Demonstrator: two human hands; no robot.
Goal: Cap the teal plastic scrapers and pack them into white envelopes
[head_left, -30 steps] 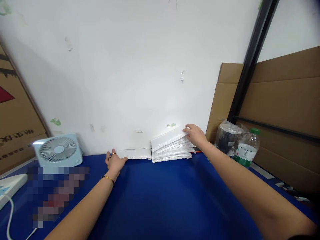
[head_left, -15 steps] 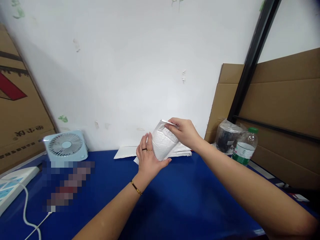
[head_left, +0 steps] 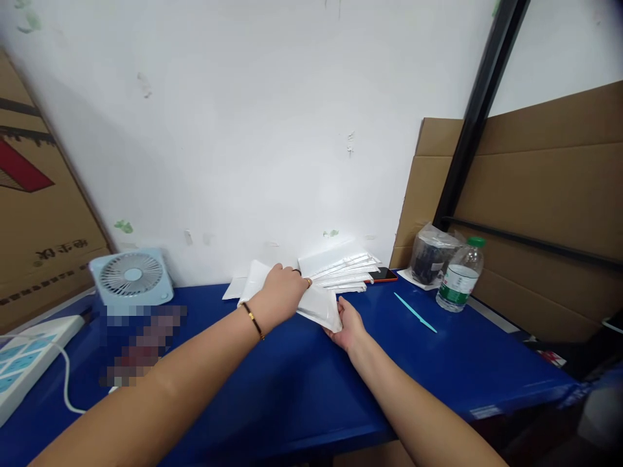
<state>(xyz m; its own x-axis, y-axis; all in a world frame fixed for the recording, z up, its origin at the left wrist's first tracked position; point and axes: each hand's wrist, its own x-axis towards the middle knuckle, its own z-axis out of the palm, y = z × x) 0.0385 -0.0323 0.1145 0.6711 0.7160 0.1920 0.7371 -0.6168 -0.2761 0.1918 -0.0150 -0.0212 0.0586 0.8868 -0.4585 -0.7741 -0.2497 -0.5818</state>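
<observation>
A white padded envelope (head_left: 318, 307) lies tilted low over the back of the table. My right hand (head_left: 348, 325) pinches its right corner, thumb on the near face. My left hand (head_left: 283, 289) reaches across the top of the envelope, its fingers curled over the far edge; the fingertips are partly hidden. Just behind the hands, a fanned stack of white padded envelopes (head_left: 343, 267) rests against the wall. Another white piece (head_left: 234, 288) sticks out to the left of my left hand.
Right of my hands lie a turquoise knife-like tool (head_left: 415, 312) and a phone (head_left: 385, 275). Beyond them stand a green-capped bottle (head_left: 458, 277) and a plastic-wrapped dark roll (head_left: 431, 256). A light-blue fan (head_left: 131, 275) and a power strip (head_left: 34, 357) are on the left.
The envelope has gone from raised and upright to lower and flatter. My left hand has moved over its top, and my right hand has dropped from its upper edge to the right corner.
</observation>
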